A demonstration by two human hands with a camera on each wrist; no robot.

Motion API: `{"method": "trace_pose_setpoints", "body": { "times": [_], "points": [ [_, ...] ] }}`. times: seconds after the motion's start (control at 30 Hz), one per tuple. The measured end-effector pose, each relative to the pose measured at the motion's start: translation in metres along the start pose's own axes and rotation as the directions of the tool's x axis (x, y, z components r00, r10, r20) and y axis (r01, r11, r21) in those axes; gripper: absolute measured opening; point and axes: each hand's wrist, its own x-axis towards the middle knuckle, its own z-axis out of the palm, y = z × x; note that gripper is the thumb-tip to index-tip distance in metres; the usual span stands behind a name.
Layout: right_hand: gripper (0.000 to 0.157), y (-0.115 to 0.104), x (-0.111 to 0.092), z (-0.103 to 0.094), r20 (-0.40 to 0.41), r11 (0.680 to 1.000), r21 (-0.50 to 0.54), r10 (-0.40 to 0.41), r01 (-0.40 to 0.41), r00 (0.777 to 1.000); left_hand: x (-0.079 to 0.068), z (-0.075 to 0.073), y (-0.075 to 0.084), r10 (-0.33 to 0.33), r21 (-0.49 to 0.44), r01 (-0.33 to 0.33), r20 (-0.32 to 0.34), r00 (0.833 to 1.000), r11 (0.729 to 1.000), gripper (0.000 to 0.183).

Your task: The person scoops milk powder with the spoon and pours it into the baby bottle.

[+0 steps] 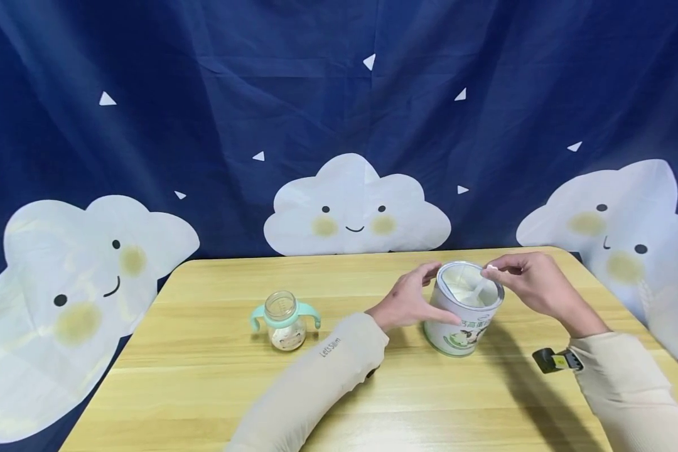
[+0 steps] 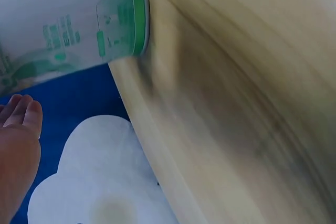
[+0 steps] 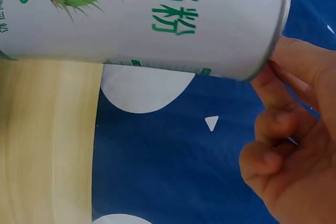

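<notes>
A white milk powder can (image 1: 454, 336) with green print stands without its lid on the table, pale powder inside. My left hand (image 1: 403, 302) holds the can from its left side, thumb across the front and fingers toward the back. At the can's right rim, my right hand (image 1: 533, 284) pinches the handle of a white scoop (image 1: 479, 289), which dips into the can. The right wrist view shows that hand's other fingers (image 3: 262, 158) curled beside the rim; the scoop is hidden there. Left of the can stands a baby bottle (image 1: 288, 336), uncapped, with mint-green handles and white powder in it.
The light wooden table (image 1: 203, 376) ends at a dark blue curtain (image 1: 328, 113) printed with white clouds and small triangles. A small black device (image 1: 554, 361) is strapped at the right wrist.
</notes>
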Motion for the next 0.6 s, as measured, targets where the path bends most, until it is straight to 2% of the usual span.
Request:
{"method": "trace_pose_setpoints", "body": {
  "times": [0.1,0.2,0.37,0.5,0.6],
  "points": [
    [0.006,-0.004,0.002,0.001,0.055,0.999,-0.042,-0.013,0.016,0.998,0.0,0.003,0.0,-0.008,0.009,0.008,-0.013,1.0,1.0,0.099],
    [0.006,-0.01,0.003,-0.001,0.141,0.999,-0.039,-0.01,0.016,0.99,0.0,0.005,0.0,-0.019,0.008,0.02,-0.025,1.0,1.0,0.097],
    [0.007,-0.017,0.004,-0.001,0.277,0.997,0.077,-0.028,0.007,0.961,0.0,0.006,0.001,-0.037,0.001,0.037,-0.025,0.999,0.999,0.097],
    [0.009,-0.019,0.006,0.002,0.3,0.988,0.149,-0.014,-0.032,0.954,-0.001,0.006,0.001,-0.03,0.007,0.03,-0.026,0.999,1.0,0.097],
    [0.015,-0.021,0.007,0.002,0.284,0.98,0.163,0.06,-0.11,0.957,0.0,0.006,0.0,-0.019,0.014,0.02,-0.023,1.0,1.0,0.096]
  ]
}}
